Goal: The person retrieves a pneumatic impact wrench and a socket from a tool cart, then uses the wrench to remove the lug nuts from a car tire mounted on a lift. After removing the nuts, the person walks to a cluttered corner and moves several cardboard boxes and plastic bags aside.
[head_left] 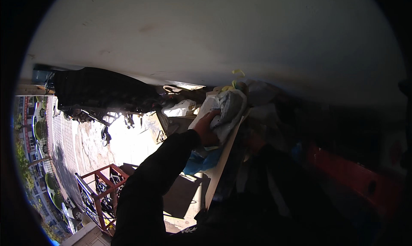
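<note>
My left hand point(207, 130) grips a crumpled grey-white plastic bag point(231, 108), its fingers pressed into the near side. The bag rests at the far end of a long pale board point(222, 171), and what it holds is hidden. A yellow strip point(235, 83) pokes up behind it. Under my left wrist hangs a blue plastic bag point(205, 161), partly covered by the forearm. In deep shadow on the board's right, my right hand point(256, 143) is faint, and its fingers cannot be made out.
A pale wall-like surface point(223, 36) spans the top. On the left stand a red metal frame point(107, 184) and a long black-covered thing point(103, 89). A red panel point(352, 173) lies in shadow at right. Parked cars point(40, 130) show outside, beyond sunlit paving point(71, 138).
</note>
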Demonstrator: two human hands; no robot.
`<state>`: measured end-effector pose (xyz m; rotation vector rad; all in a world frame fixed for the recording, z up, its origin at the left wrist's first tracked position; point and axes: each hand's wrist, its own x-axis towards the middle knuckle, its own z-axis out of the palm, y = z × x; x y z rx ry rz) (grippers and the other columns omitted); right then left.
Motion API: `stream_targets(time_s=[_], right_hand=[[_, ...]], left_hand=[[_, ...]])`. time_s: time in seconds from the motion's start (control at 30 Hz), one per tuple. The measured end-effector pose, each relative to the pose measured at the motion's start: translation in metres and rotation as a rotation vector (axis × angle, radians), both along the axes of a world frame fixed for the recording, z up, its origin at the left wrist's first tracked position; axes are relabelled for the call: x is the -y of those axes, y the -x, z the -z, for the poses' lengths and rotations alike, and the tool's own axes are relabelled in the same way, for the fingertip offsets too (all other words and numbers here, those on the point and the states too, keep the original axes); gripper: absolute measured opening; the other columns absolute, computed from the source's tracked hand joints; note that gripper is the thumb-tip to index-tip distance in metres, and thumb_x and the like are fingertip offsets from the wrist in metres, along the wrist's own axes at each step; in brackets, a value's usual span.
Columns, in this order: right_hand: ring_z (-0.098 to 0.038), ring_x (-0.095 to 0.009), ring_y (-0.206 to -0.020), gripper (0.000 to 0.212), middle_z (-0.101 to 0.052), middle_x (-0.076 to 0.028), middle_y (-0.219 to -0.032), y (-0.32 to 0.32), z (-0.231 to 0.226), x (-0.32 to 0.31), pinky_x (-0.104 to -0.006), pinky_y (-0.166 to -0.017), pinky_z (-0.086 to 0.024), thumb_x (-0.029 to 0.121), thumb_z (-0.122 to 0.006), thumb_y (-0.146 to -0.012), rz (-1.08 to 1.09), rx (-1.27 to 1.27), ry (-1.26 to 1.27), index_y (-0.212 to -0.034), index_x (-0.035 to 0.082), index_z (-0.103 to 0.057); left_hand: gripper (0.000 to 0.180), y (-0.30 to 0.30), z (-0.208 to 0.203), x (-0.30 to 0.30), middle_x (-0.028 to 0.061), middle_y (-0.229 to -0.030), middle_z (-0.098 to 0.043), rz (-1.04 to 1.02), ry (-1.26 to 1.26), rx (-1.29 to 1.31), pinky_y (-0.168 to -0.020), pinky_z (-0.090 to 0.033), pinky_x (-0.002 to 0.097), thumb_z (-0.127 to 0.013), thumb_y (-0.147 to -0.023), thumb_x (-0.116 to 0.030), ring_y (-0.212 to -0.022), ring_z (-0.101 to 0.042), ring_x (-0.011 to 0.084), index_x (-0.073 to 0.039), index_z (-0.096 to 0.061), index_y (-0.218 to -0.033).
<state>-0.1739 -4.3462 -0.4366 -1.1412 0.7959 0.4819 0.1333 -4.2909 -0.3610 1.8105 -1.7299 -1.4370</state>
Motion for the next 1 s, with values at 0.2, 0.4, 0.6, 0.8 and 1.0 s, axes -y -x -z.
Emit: stream_targets(time_s=[0.2, 0.4, 0.6, 0.8, 1.0], right_hand=[[-0.063, -0.036, -0.128, 0.051, -0.061, -0.021, -0.145, 0.03, 0.047, -0.026, -0.0558, -0.106, -0.054, 0.033, -0.068, -0.104, 0.366, 0.072, 0.014, -0.143, 0.001, -0.06], [-0.063, -0.037, -0.129, 0.047, -0.058, -0.023, -0.147, 0.074, 0.08, -0.055, -0.0588, -0.108, -0.054, 0.019, -0.074, -0.101, 0.93, 0.225, -0.434, -0.141, -0.002, -0.061], [-0.055, -0.042, -0.136, 0.047, -0.055, -0.019, -0.151, 0.105, 0.071, -0.055, -0.0608, -0.117, -0.05, 0.016, -0.071, -0.102, 1.03, 0.192, -0.55, -0.145, 0.003, -0.057], [-0.058, -0.04, -0.133, 0.043, -0.059, -0.016, -0.147, 0.126, 0.104, -0.051, -0.0584, -0.116, -0.05, 0.014, -0.071, -0.102, 1.07, 0.111, -0.481, -0.142, 0.003, -0.059], [-0.064, -0.034, -0.124, 0.047, -0.064, -0.018, -0.139, 0.12, 0.111, -0.017, -0.0556, -0.107, -0.053, 0.02, -0.073, -0.1, 0.911, 0.073, -0.565, -0.137, -0.004, -0.059]], left_hand=[[0.083, 0.006, 0.036, 0.0, 0.0165, -0.141, -0.065, -0.361, 0.088, 0.04, -0.114, -0.048, 0.0396, -0.089, -0.078, -0.017, -0.132, -0.061, 0.0276, -0.004, -0.05, -0.15], [0.091, -0.111, -0.009, 0.027, 0.0114, -0.135, -0.07, -0.15, 0.373, 0.422, -0.109, -0.053, 0.0385, -0.099, -0.067, -0.028, -0.126, -0.067, 0.0247, -0.003, -0.054, -0.142], [0.094, -0.204, -0.075, 0.013, 0.0119, -0.132, -0.071, -0.509, 0.372, 0.561, -0.105, -0.055, 0.0369, -0.101, -0.06, -0.031, -0.122, -0.069, 0.0245, -0.003, -0.057, -0.139], [0.092, -0.366, -0.152, -0.029, 0.0145, -0.139, -0.067, -0.46, 0.641, 1.171, -0.106, -0.054, 0.0431, -0.092, -0.069, -0.05, -0.126, -0.065, 0.0314, -0.006, -0.058, -0.143], [0.102, -0.465, -0.28, -0.097, 0.0184, -0.139, -0.067, -0.557, 0.683, 1.55, -0.109, -0.053, 0.0455, -0.097, -0.057, -0.043, -0.126, -0.065, 0.0375, -0.005, -0.059, -0.144]])
